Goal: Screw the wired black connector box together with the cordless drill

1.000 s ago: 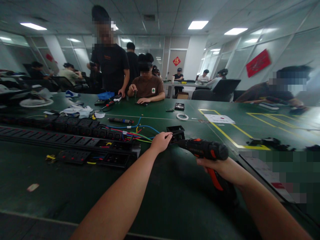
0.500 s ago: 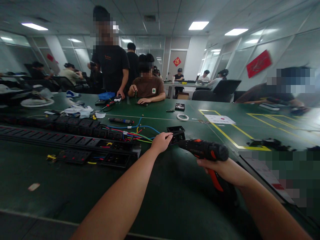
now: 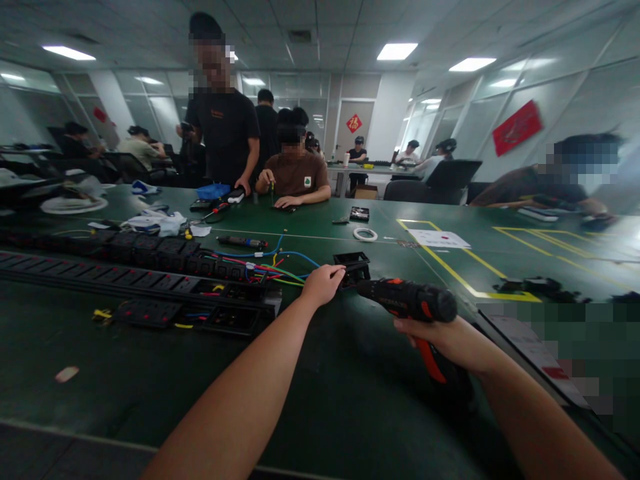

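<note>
My left hand [image 3: 325, 283] is closed on the near-left edge of a small black plastic frame [image 3: 358, 268]. Coloured wires [image 3: 280, 269], blue, red, yellow and green, run from the left towards that frame. Wrapped round the handle of a black and orange cordless drill [image 3: 407, 299] is my right hand [image 3: 447, 337]. The drill points left, its nose close to the frame's right side; I cannot tell whether the two touch. To the left lie long black socket strips [image 3: 125, 275] and a short black socket piece [image 3: 150, 312] with wires.
A dark pen-shaped screwdriver [image 3: 243, 242] lies beyond the wires. Further back are a white tape ring [image 3: 365, 235], a black box [image 3: 359, 213] and a paper sheet [image 3: 440, 239] by yellow tape lines. Co-workers sit and stand across the green table [image 3: 320, 373].
My hands, the drill and the black frame look unchanged. Across the table, the standing person's head has shifted slightly to the right.
</note>
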`<state>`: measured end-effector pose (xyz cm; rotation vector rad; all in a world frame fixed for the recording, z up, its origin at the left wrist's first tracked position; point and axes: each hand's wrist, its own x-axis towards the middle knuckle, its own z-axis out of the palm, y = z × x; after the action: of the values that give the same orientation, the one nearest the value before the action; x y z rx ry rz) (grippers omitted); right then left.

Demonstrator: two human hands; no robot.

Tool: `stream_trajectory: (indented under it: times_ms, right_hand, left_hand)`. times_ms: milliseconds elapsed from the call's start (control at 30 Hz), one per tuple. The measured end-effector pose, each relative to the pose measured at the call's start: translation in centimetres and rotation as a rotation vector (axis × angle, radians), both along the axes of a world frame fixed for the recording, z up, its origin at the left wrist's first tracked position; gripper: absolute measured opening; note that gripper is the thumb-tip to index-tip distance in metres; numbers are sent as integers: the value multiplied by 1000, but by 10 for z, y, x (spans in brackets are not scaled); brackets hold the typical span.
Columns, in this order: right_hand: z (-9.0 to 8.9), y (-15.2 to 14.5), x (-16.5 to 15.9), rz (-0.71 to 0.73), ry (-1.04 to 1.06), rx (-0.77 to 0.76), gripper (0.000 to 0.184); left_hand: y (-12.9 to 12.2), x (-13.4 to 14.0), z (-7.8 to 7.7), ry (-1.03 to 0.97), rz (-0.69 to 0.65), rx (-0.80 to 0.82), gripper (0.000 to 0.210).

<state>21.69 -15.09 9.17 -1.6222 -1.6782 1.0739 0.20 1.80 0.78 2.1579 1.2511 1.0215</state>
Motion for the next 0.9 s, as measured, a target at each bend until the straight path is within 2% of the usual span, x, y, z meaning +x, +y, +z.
stream_trajectory:
  times_ms: [567,900]
  right_hand:
    - [-3,1,1,52,101,17,36]
    - [-6,2,5,71,81,21,36]
  left_hand:
    - [1,0,-1,-12,9,1,39]
    - [-1,0,2,14,9,-2,40]
